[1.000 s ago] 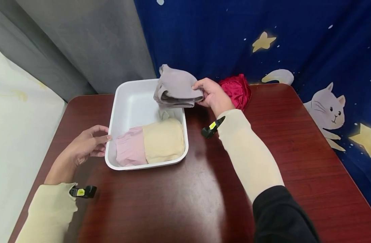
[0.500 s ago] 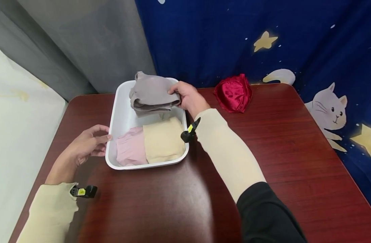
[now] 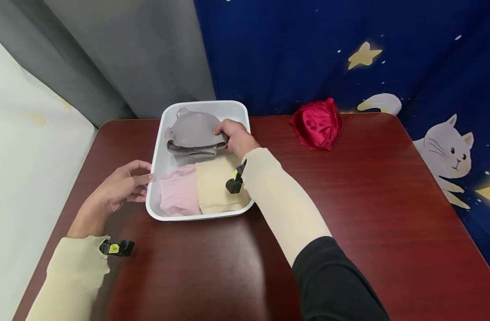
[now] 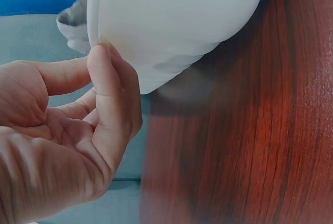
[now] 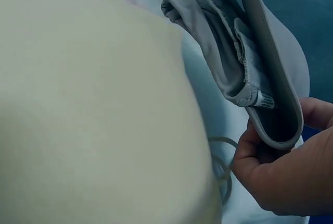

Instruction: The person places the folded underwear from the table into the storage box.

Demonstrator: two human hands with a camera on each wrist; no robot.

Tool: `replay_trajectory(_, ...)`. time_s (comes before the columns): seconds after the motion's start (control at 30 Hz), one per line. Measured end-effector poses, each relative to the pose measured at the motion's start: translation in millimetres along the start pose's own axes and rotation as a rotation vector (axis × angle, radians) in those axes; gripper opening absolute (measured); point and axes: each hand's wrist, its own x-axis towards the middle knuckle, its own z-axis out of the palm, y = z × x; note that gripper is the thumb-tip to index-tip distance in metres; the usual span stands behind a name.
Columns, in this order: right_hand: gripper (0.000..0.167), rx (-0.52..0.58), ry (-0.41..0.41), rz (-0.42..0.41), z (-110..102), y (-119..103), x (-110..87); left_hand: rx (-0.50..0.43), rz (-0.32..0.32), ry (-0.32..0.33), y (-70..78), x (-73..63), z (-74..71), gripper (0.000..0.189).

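A white plastic tray (image 3: 200,217) stands on the table, towards its left side. My left hand (image 3: 122,183) pinches the tray's left rim between thumb and fingers, seen close up in the left wrist view beside the tray wall (image 4: 166,21). With its thumb on top, my right hand (image 3: 238,139) grips the right end of a folded grey bra (image 3: 194,129), inside the tray's far half. In the right wrist view the bra (image 5: 283,47) shows a strap and a small label. Nearer me in the tray lie a folded pink cloth (image 3: 179,191) and a folded cream garment (image 3: 216,185).
A shiny red bra-like garment (image 3: 318,125) lies on the table's far edge, right of the tray. Dark red wood makes up the tabletop (image 3: 373,200). Behind it hang a grey curtain (image 3: 160,53) and a blue star-patterned curtain (image 3: 285,53).
My right hand has carried the grey bra leftwards over the tray's rim and lowered it into the far half. The left hand has stayed on the rim.
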Motion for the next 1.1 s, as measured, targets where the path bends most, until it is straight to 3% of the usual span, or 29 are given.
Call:
replay_trajectory(0.2,0.018,-0.099,0.036,-0.056,9.7,11.5,5.5,-0.002,-0.006,-0.001,1.6,1.5,1.2,0.044)
replay_trajectory(0.43,0.043,-0.162,0.085,-0.084,18.3,22.3,7.8,-0.001,-0.002,-0.001,2.6,2.4,1.3,0.043)
replay_trajectory(0.73,0.047,-0.186,0.092,-0.078,19.1,27.2,12.5,0.005,0.002,-0.001,2.4,1.2,0.9,0.042)
replay_trajectory(1.1,0.044,-0.255,0.167,-0.089,21.8,31.4,18.6,-0.007,0.003,0.005,0.8,1.5,1.2,0.04)
